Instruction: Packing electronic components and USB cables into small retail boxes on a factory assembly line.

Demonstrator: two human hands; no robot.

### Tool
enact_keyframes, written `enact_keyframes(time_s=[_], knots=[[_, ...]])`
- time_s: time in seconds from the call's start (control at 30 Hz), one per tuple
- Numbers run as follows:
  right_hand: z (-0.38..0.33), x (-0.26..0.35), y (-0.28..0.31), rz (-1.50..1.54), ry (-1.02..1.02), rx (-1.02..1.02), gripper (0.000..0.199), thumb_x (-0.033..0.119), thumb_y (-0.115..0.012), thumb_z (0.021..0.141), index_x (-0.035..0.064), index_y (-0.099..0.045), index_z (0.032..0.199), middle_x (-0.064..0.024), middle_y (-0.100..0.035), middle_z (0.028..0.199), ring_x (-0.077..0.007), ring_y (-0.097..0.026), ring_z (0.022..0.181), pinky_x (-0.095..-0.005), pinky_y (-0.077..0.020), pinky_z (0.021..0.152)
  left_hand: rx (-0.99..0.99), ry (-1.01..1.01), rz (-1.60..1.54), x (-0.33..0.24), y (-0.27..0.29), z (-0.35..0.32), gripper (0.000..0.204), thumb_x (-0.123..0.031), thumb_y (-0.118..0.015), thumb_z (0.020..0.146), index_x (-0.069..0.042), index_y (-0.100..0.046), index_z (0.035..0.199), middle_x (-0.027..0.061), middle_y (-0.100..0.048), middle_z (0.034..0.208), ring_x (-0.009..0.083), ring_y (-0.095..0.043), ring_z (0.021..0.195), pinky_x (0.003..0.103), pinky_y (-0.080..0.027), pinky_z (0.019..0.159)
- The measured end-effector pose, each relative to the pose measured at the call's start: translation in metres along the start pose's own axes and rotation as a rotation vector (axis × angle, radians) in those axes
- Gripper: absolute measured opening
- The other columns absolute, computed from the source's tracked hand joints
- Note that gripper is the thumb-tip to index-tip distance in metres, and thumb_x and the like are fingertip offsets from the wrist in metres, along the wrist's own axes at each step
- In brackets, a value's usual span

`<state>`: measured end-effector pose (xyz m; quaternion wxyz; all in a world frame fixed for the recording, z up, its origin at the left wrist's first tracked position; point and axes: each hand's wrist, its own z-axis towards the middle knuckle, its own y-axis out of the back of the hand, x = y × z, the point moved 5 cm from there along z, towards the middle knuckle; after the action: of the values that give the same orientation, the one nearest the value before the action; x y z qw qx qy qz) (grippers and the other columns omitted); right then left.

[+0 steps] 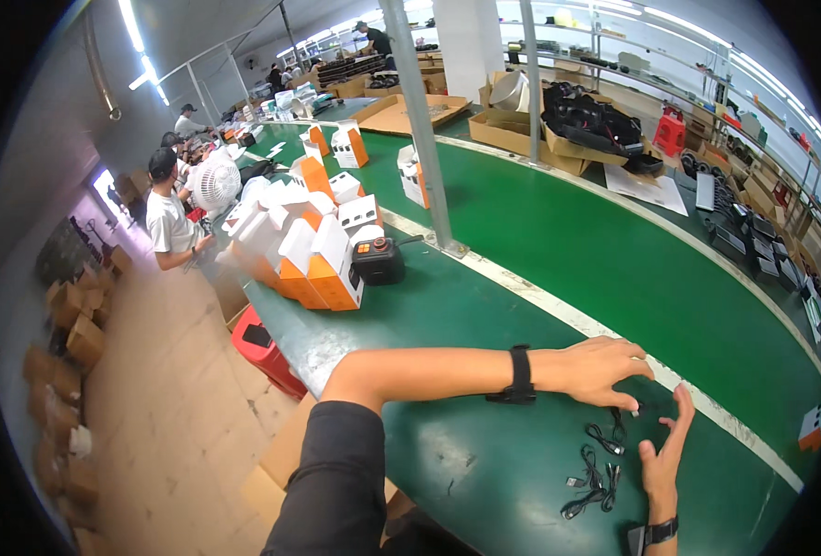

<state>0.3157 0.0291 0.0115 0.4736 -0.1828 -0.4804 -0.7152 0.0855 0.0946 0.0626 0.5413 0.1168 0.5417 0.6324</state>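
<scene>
Left hand (600, 369) flat, fingers pinning a small black cable (640, 406); right hand (663, 454) open beside it, gripping nothing. Loose cables (594, 482) bunched near the counter (522, 445) front edge: likely to snag, drag, or slide off.

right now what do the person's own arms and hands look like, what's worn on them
The left hand is bare, with a black strap-like wristband at its wrist and a dark rolled-up sleeve covering the upper arm. The right hand is also bare, with a similar black band at its wrist.
</scene>
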Motion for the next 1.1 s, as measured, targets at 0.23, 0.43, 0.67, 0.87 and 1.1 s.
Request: enact_keyframes(time_s=[0.23, 0.43, 0.67, 0.87, 1.1], knots=[[-0.014, 0.04, -0.026, -0.315, -0.054, 0.343, 0.071, 0.035, -0.076, 0.087, -0.0003, -0.054, 0.145, -0.0248, -0.038, 0.164, -0.0471, -0.033, 0.153, -0.0555, -0.0274, 0.125, -0.138, 0.578, -1.386, 0.091, -0.004, -0.076, 0.059, -0.052, -0.044, 0.114, -0.006, -0.057, 0.149, 0.0146, -0.06, 0.151, 0.027, -0.058, 0.139, 0.044, -0.045, 0.117], [-0.006, 0.051, -0.018, -0.417, 0.11, 0.169, 0.048, 0.024, -0.073, 0.096, 0.0061, -0.065, 0.14, -0.0216, -0.049, 0.159, -0.0437, -0.04, 0.149, -0.0553, -0.0309, 0.123, -0.231, 0.581, -1.719, 0.109, -0.007, -0.099, 0.053, -0.045, -0.048, 0.114, -0.006, -0.054, 0.149, 0.0158, -0.063, 0.143, 0.0286, -0.061, 0.135, 0.042, -0.051, 0.112], [-0.005, 0.046, -0.026, -0.389, 0.091, 0.438, 0.048, 0.023, -0.074, 0.096, 0.0033, -0.065, 0.138, -0.0239, -0.048, 0.159, -0.0483, -0.035, 0.152, -0.0596, -0.0262, 0.126, -0.238, 0.563, -1.599, 0.109, -0.009, -0.096, 0.045, -0.036, -0.053, 0.114, -0.003, -0.056, 0.145, 0.0151, -0.067, 0.136, 0.0277, -0.067, 0.127, 0.04, -0.056, 0.107], [-0.01, 0.036, -0.031, -0.264, 0.096, 0.4, 0.042, 0.019, -0.076, 0.08, -0.0001, -0.072, 0.118, -0.022, -0.058, 0.145, -0.0484, -0.048, 0.141, -0.062, -0.0287, 0.123, -0.217, 0.58, -1.561, 0.111, -0.007, -0.095, 0.044, -0.033, -0.054, 0.114, -0.002, -0.056, 0.145, 0.0151, -0.067, 0.136, 0.0279, -0.067, 0.126, 0.04, -0.056, 0.107], [-0.012, 0.036, -0.028, -0.14, 0.127, 0.311, 0.023, 0.009, -0.078, 0.075, -0.001, -0.076, 0.096, -0.019, -0.069, 0.124, -0.046, -0.059, 0.125, -0.0606, -0.0412, 0.114, -0.192, 0.557, -1.52, 0.105, -0.005, -0.095, 0.043, -0.033, -0.053, 0.114, -0.002, -0.056, 0.145, 0.0146, -0.066, 0.137, 0.0262, -0.067, 0.126, 0.039, -0.056, 0.106]])
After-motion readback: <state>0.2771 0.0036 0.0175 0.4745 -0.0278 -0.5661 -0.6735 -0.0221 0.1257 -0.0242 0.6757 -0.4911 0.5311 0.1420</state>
